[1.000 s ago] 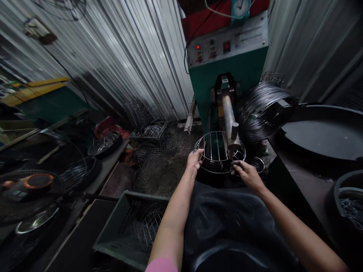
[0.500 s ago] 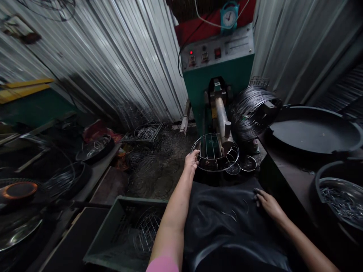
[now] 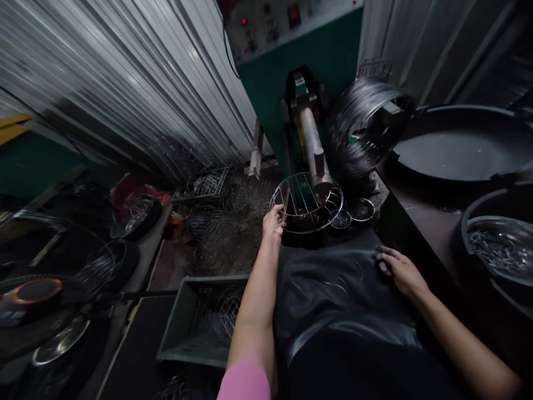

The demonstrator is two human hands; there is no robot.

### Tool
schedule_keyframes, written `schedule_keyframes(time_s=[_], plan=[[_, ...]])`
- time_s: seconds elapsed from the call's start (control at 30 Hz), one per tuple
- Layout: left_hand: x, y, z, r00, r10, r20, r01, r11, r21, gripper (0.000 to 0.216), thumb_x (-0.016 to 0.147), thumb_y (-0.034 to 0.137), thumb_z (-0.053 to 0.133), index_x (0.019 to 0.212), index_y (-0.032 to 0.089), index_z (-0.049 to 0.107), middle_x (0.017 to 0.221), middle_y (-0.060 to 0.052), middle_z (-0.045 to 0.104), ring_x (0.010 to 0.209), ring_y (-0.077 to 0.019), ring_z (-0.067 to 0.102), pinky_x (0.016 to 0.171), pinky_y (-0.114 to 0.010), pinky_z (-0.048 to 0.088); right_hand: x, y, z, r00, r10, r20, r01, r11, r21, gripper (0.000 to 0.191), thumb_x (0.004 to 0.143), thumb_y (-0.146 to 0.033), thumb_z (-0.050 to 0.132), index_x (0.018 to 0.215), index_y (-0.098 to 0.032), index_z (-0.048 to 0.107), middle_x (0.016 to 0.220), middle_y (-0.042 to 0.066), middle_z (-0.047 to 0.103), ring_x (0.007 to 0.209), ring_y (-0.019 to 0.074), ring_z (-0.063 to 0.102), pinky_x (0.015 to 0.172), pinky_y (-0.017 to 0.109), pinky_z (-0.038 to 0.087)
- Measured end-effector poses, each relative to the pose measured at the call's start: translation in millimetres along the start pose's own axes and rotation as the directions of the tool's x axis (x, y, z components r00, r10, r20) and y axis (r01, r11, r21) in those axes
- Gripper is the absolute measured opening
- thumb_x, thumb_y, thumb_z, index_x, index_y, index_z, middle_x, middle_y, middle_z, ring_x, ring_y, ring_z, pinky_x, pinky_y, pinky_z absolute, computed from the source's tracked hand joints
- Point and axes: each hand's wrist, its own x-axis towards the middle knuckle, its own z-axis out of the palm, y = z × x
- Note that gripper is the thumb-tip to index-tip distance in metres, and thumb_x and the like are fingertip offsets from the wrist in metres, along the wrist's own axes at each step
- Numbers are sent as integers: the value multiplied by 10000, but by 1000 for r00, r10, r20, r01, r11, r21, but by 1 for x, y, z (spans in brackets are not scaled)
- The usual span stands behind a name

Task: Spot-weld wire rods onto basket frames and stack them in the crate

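A round wire rack (image 3: 295,206) with parallel bars sits under the metal arm (image 3: 312,141) of a green machine (image 3: 266,94). My left hand (image 3: 273,222) is closed on the rack's near left rim. My right hand (image 3: 397,269) rests at the right edge of the black apron (image 3: 320,300) over my lap, its fingers curled. Whatever those fingers hold, if anything, I cannot make out. A few thin curved wires (image 3: 339,284) lie on the apron between my hands. Small wire rings (image 3: 361,209) lie just right of the rack.
A coil of wire (image 3: 358,125) stands right of the machine arm. Beyond it are a large dark pan (image 3: 462,147) and a bowl of small metal pieces (image 3: 499,250). A green crate (image 3: 179,328) with wire racks stands to my left. Wire pieces litter the floor (image 3: 233,244).
The view has tipped downward, so the machine's top and the clock have left the picture. My left hand keeps hold of the rack under the arm. My right hand stays beside the apron's edge.
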Motion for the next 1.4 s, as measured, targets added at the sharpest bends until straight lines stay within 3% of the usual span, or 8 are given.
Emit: schedule_keyframes(time_s=[0.1,0.37,0.47,0.6,0.73,0.93,1.13,1.4], plan=[[-5,-5,-3,999,0,-34,-1,999,-35,312,528,221,695,606,175,396,465,120,251,327,1,214,322,-163,155,-2,0,0,997,8,73,-7,1000,-3,372,625,-396,641,900,-160,556,680,28,607,487,115,503,408,226,350],[-19,-9,-7,996,81,-44,-85,990,-111,355,501,225,695,630,185,366,464,133,247,318,3,179,321,-171,130,2,19,-7,983,-183,35,177,862,-475,219,650,-309,541,843,-210,564,662,18,634,598,173,579,571,285,442],[-25,-7,-8,994,109,-14,-110,986,-123,384,489,229,704,628,190,348,457,134,247,317,4,178,324,-167,119,-2,-3,8,965,-254,71,259,861,-437,156,665,-309,541,792,-218,545,629,-1,604,579,159,562,542,267,438],[-31,-7,-6,994,106,-9,-106,985,-133,401,483,240,729,641,184,364,469,129,272,327,7,194,338,-164,103,-10,-55,46,928,-312,203,354,907,-228,180,710,-360,563,776,-217,474,601,-34,560,480,108,490,459,222,404],[-30,-9,-2,994,113,-1,-112,983,-148,389,482,224,723,665,185,383,470,128,259,329,6,182,340,-164,90,-6,-92,85,869,-383,312,413,910,-36,276,727,-423,601,763,-215,423,674,-4,613,522,115,548,501,227,440],[-22,-7,1,994,112,9,-108,975,-196,440,469,197,711,801,192,422,482,129,289,338,-4,195,330,-155,90,14,-89,115,817,-515,260,550,831,-85,324,770,-464,552,944,-205,466,800,57,676,634,171,639,657,312,505],[-12,-4,4,987,157,35,-150,977,-151,507,483,205,710,920,195,452,517,118,333,352,-5,232,334,-143,119,20,-90,118,792,-506,341,598,755,-270,295,769,-454,518,880,-188,579,672,40,666,604,189,626,556,294,480],[-4,-4,11,988,146,42,-141,984,-108,489,476,225,718,899,191,476,512,113,323,363,-12,240,341,-148,121,23,-106,120,817,-500,289,574,758,-310,281,788,-452,488,826,-190,584,646,37,659,543,173,598,509,275,447]])
